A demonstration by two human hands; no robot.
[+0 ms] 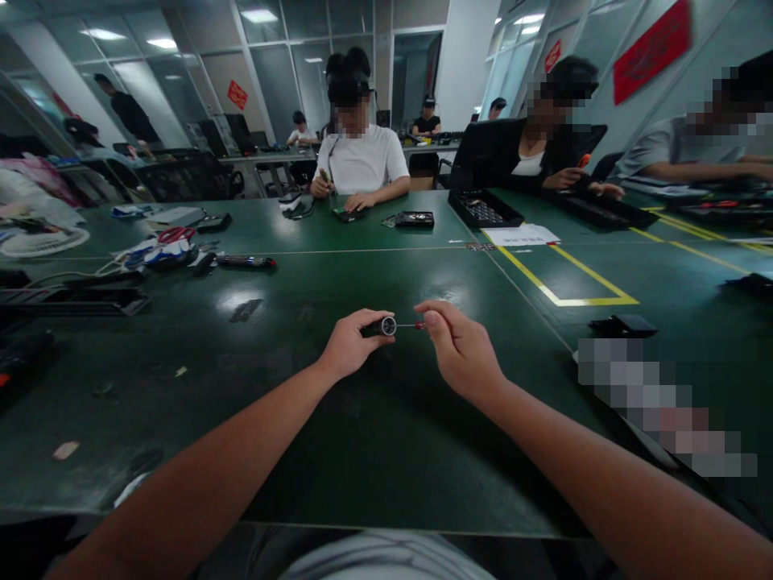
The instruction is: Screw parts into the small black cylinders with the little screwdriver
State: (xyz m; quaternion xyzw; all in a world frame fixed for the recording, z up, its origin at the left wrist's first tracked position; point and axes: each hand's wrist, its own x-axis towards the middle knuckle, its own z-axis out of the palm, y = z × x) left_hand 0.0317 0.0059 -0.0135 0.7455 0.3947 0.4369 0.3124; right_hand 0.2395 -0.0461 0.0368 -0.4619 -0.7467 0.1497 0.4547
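The handle (382,326), a short black cylinder with a silver end, is gripped in the left hand (350,345) above the green table (338,435). A thin bit (411,325) with a red mark is pinched between the fingertips of the right hand (462,350) and is pointed at the silver end. The hands are held near each other, not touching. A phone (622,325) is lying to the right.

Couldn't read any text tbh. The red signs (651,50) on the glass walls had writing but were way too blurry, same w/ the white sheet (522,234) on the green table (362,451). No brands or nos. legible anywhere.
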